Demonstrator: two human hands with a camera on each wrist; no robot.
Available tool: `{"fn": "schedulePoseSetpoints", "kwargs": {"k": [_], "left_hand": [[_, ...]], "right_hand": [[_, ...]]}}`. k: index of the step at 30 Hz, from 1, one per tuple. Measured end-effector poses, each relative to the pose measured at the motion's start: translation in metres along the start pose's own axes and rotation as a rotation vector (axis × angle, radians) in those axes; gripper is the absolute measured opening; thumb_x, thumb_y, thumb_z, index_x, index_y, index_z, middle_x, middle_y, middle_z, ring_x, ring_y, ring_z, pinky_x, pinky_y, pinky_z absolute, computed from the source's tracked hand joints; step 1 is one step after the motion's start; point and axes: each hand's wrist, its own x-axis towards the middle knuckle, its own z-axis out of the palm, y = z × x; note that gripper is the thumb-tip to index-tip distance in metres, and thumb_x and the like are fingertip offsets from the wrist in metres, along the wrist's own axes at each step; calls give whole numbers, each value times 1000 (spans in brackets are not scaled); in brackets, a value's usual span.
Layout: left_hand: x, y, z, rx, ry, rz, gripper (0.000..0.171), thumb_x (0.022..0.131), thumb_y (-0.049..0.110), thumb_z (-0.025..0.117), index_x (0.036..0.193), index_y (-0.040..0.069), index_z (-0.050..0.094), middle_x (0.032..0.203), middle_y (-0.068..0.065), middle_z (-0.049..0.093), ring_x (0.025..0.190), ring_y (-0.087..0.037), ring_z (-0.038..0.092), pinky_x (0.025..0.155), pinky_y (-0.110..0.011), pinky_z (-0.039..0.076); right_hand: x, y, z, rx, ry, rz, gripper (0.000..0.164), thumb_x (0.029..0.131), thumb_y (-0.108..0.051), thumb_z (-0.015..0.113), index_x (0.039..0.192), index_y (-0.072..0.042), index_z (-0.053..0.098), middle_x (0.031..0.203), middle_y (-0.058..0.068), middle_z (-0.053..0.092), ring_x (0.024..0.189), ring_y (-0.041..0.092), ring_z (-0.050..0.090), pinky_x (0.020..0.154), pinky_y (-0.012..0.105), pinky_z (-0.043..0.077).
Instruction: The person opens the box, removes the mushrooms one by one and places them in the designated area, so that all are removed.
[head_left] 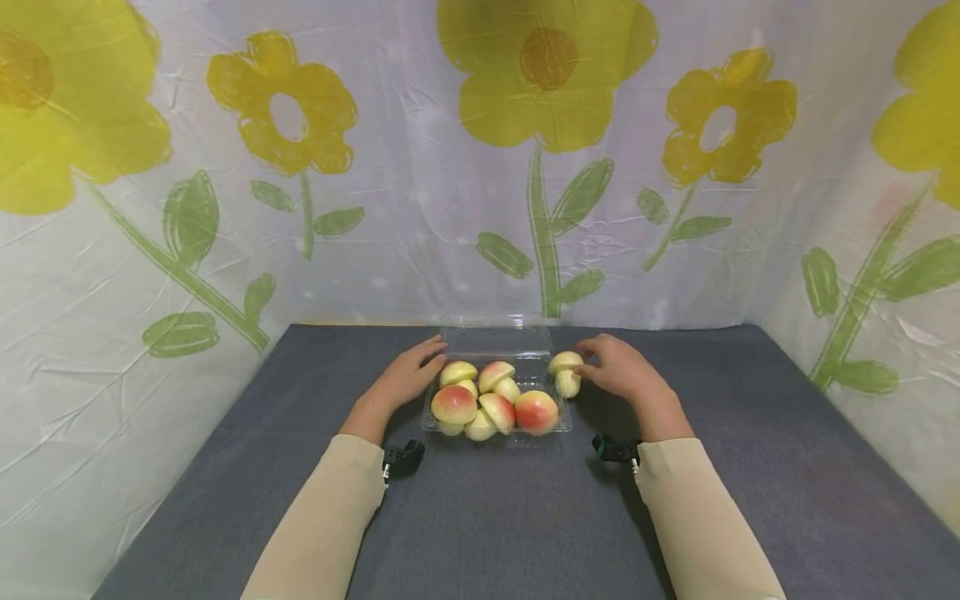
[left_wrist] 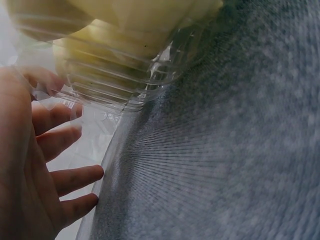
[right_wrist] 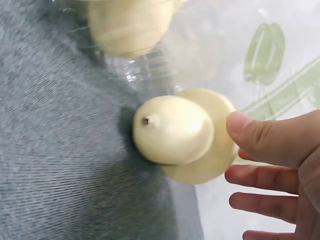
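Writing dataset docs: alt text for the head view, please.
Left hand and right hand flank an open clear plastic box holding five mushroom shapes; the right hand appears to pinch a sixth mushroom beside it. Dark table, flower-print backdrop.

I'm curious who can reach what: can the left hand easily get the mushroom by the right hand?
Probably not easily: the clear box with the other mushrooms sits between the left hand and that mushroom, and the right hand is already there.

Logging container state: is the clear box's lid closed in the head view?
No, the lid is open at the far side of the clear box, leaving the mushroom-shaped pieces inside uncovered.
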Motion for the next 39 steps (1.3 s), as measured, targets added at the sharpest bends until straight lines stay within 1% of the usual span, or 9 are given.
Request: {"fn": "schedulePoseSetpoints", "kwargs": {"k": [5,10,15,18,24,28,35,39], "left_hand": [[0,0,0,-6,2,9,52,112,31,45,156,4,44,167,-12,29,151,-37,27,121,-59,25],[0,-2,0,3,2,17,52,112,30,44,156,3,43,167,-14,28,151,-39,27,121,-60,25],[1,-4,1,5,5,17,51,112,29,44,156,3,44,167,-14,28,151,-39,27,121,-60,24],[1,-4,1,8,3,12,52,112,31,44,156,3,44,167,-13,28,151,-38,27,121,-59,24],[1,-2,0,1,3,2,52,112,32,43,156,5,44,167,-11,28,152,-36,26,122,-58,24],[1,-2,0,1,5,4,52,112,32,43,156,4,44,167,-11,28,152,-36,26,122,-58,24],[1,-2,2,6,6,-2,53,112,33,43,156,5,44,167,-11,28,152,-36,27,122,-58,24],[1,-1,2,-3,8,-1,52,112,33,44,156,5,45,167,-11,29,152,-36,27,122,-58,24]], "right_hand": [[-3,-7,-9,-9,0,36,55,102,-28,68,143,6,55,134,26,59,124,44,55,101,59,47],[-7,-19,-17,1,21,39,59,102,-30,67,148,4,52,143,26,54,132,45,50,106,61,43],[-11,-34,-23,14,33,9,61,102,-33,67,150,1,51,150,27,46,135,47,46,108,63,41],[-12,-43,-26,32,26,-13,61,101,-33,68,150,-1,51,151,26,45,137,46,45,109,63,40],[-12,-61,-25,27,22,-82,59,99,-31,71,147,-1,55,150,23,48,139,42,45,110,59,41],[-12,-75,-20,-12,3,-132,57,99,-31,72,145,-1,57,147,20,52,137,40,48,109,56,44],[-10,-94,-7,-99,-20,-218,51,97,-31,75,139,-5,63,137,15,61,127,35,57,103,52,49],[-11,-104,0,-165,-25,-271,45,98,-34,73,133,-6,68,128,12,66,121,34,60,105,54,48]]}}
